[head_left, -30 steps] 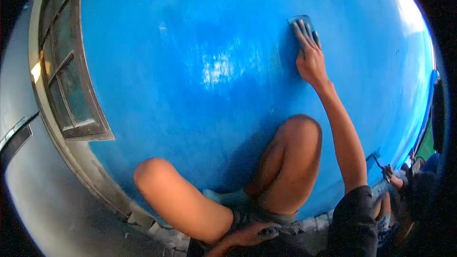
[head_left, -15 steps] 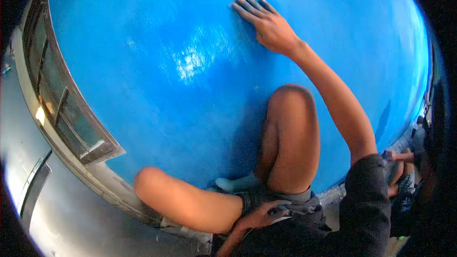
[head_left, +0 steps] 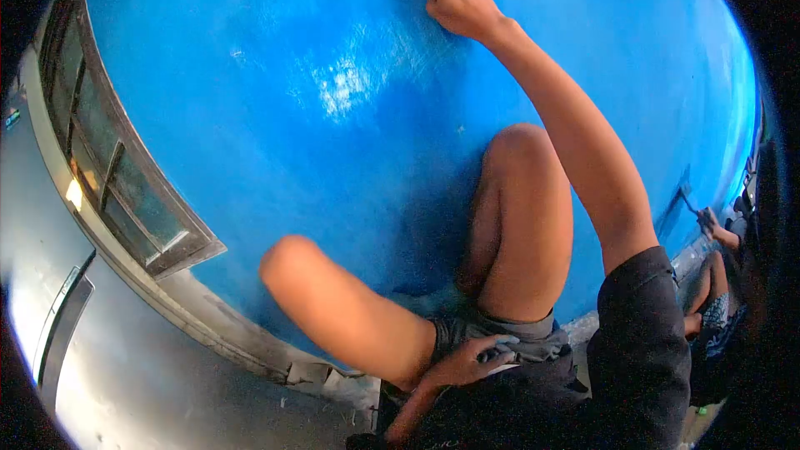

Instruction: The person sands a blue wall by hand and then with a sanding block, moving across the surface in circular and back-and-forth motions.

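Note:
My right hand (head_left: 458,0) lies flat on the glossy blue wall (head_left: 275,117) near the top of the view, fingers stretched out. The fingertips look dark with stain and reach the frame's upper edge. Whether anything thin lies beneath them is hidden. My left hand (head_left: 473,362) rests low by my lap, against the dark shorts (head_left: 525,337), with its fingers curled and marked with grey-blue. I cannot make out what those fingers hold. My two bent knees are between me and the wall.
A window with a brown wooden frame (head_left: 187,257) is set at the left. Below it runs a pale ledge (head_left: 196,304), beside a shiny grey surface (head_left: 167,367). At far right another person's hand (head_left: 710,223) holds a brush-like tool (head_left: 687,193) to the wall.
My right hand has slid up and slightly left along the wall. My knees have shifted in view, and the other person's hand has risen to the wall with the tool.

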Demonstrator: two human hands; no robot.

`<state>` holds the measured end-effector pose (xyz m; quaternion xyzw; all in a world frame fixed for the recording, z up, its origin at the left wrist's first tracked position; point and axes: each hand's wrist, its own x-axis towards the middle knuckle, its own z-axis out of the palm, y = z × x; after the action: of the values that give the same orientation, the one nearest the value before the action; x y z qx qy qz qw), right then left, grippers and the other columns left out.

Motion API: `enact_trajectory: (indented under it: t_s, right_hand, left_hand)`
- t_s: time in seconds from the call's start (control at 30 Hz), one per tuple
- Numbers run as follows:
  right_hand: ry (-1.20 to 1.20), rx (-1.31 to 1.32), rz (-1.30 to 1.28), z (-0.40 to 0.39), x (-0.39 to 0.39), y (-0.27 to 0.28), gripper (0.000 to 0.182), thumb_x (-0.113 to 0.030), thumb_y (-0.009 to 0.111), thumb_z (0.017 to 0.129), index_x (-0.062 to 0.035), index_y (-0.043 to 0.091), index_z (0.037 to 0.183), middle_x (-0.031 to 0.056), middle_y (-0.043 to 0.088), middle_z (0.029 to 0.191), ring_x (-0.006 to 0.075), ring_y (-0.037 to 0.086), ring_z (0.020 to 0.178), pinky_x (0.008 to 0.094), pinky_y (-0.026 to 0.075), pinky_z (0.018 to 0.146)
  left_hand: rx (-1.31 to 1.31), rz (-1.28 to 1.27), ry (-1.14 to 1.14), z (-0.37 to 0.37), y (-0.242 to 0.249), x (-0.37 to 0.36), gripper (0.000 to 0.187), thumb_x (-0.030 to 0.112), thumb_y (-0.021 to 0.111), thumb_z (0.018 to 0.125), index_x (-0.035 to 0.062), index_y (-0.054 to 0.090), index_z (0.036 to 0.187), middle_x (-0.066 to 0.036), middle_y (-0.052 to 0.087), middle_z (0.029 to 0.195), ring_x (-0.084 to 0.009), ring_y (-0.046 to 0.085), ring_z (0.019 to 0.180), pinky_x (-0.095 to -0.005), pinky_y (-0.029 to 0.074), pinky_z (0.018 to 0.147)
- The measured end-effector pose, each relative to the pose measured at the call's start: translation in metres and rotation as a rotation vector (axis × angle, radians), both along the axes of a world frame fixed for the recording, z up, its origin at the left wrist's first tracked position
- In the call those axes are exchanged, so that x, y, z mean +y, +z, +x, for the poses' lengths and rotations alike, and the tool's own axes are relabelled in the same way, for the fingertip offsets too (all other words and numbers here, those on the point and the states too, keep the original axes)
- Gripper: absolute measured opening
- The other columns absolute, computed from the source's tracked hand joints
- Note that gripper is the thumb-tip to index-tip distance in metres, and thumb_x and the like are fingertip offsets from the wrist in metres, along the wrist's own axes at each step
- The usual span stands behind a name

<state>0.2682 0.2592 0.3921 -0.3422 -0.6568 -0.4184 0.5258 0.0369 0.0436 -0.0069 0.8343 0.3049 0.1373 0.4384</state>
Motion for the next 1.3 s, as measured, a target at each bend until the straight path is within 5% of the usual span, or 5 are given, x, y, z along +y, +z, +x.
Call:
enact_trajectory:
  t_s: [0.27,0.33,0.73,1.3]
  right_hand:
    - [0.076,0.130,-0.059,-0.026,0.002,-0.032,0.072,0.004,0.041,0.085,-0.0103,0.029,0.155,0.0197,0.026,0.159,0.0329,0.019,0.150,0.0441,0.011,0.124]
    - [0.046,0.237,0.149,-0.041,0.014,-0.061,0.079,0.003,0.047,0.077,-0.0145,0.034,0.153,0.0131,0.035,0.157,0.0327,0.031,0.145,0.0500,0.020,0.121]
    - [0.154,0.364,-0.090,-0.088,-0.014,-0.169,0.080,0.002,0.050,0.075,-0.0061,0.032,0.153,0.0210,0.035,0.155,0.0407,0.031,0.144,0.0568,0.020,0.118]
    - [0.191,0.356,-0.051,-0.094,-0.010,-0.182,0.080,0.000,0.054,0.073,-0.0078,0.036,0.151,0.0197,0.036,0.155,0.0392,0.031,0.144,0.0562,0.020,0.118]
  left_hand:
    - [-0.070,0.084,-0.023,-0.005,0.001,-0.002,0.047,0.033,0.061,0.098,0.0028,0.056,0.133,-0.015,0.069,0.116,-0.0192,0.063,0.107,-0.0345,0.047,0.095]
    - [-0.065,0.086,-0.031,-0.008,0.003,-0.004,0.045,0.033,0.061,0.098,0.0038,0.057,0.132,-0.014,0.070,0.111,-0.0193,0.064,0.103,-0.0344,0.048,0.092]
    - [-0.210,0.196,-0.108,-0.019,-0.007,-0.004,0.038,0.024,0.063,0.096,0.0048,0.060,0.129,-0.017,0.069,0.114,-0.0277,0.066,0.103,-0.0385,0.049,0.094]
    - [-0.032,0.107,-0.006,-0.022,0.005,-0.009,0.036,0.026,0.064,0.096,0.0047,0.062,0.125,-0.019,0.066,0.122,-0.0334,0.062,0.114,-0.0427,0.045,0.102]
